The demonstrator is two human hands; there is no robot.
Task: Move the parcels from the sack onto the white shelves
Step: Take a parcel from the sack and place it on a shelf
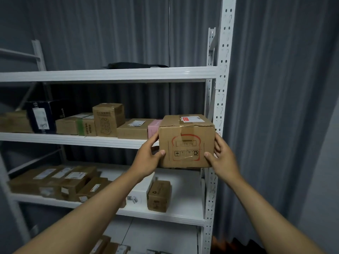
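Arms outstretched | left hand (146, 158), right hand (222, 156) clamped on cardboard parcel (186, 142) sides | at white shelves (110, 141)

A single wide-angle camera sits on the person's head and looks forward and slightly down, close to the white shelves (110, 75). Both forearms reach in from the 6 o'clock edge toward the centre. The shelf post (222, 88) runs up at 1 o'clock, bowed by the lens, and the grey curtain (284, 88) fills 3 o'clock.
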